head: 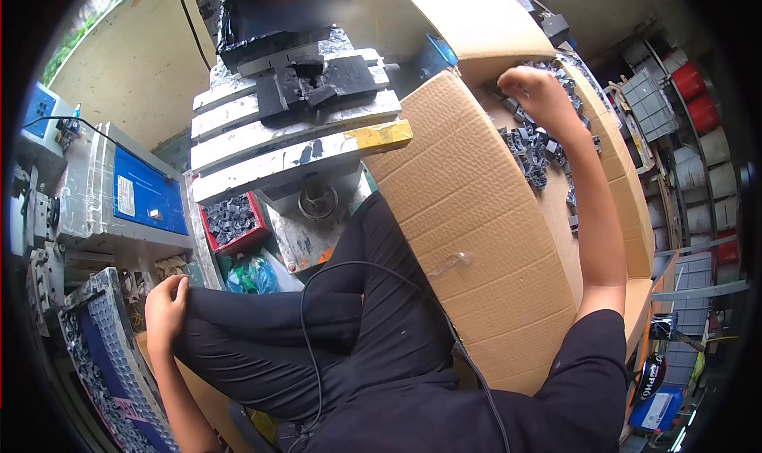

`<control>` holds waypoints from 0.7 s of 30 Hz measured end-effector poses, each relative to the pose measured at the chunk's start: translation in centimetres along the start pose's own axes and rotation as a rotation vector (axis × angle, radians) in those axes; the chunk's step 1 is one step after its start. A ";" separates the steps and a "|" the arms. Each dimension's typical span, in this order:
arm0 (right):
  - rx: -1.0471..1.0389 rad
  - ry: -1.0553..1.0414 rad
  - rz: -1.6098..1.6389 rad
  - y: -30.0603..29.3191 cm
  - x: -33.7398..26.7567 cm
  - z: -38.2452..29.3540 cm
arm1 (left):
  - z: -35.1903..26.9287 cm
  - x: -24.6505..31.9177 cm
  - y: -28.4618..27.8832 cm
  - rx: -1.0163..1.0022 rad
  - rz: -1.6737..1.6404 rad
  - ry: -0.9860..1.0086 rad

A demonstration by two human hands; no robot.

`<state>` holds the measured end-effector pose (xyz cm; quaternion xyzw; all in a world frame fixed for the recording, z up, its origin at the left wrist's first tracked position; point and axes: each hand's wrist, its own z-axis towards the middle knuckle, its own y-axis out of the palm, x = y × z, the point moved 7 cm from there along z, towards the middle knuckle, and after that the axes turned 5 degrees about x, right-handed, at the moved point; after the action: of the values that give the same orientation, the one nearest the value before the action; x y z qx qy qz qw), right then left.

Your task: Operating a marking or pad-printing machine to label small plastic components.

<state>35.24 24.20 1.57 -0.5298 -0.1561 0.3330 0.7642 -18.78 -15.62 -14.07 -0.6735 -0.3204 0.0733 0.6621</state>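
Note:
My right hand (533, 95) is raised over a large open cardboard box (470, 215) on my right. Its fingers are curled, and whether anything is between them cannot be made out. Below and around it in the box lie many small dark grey parts (527, 149) with shiny faces. On the far left, my left hand (165, 310) rests on my knee with the thumb apart from the fingers, holding nothing. In front of me stands a machine with a slotted metal table (232, 173). A black block fixture (351, 78) sits on that table, under a black-smeared machine head (280, 24).
A red bin (262, 229) of small grey pieces stands under the machine table, near a bag of green and blue plastic (253, 274). A blue-doored cabinet (143, 185) is at left. A cable (357, 263) crosses my lap. Shelves with tubs (708, 149) line the right.

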 end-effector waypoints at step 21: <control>0.017 0.256 0.762 -1.1 -7.5 -1.0 | -3.5 6.3 -1.3 0.353 -0.597 0.095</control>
<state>30.73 18.18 3.07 -0.5808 0.1507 0.5253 0.6034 -12.41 -15.38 -10.41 -0.4278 -0.4547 -0.1007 0.7747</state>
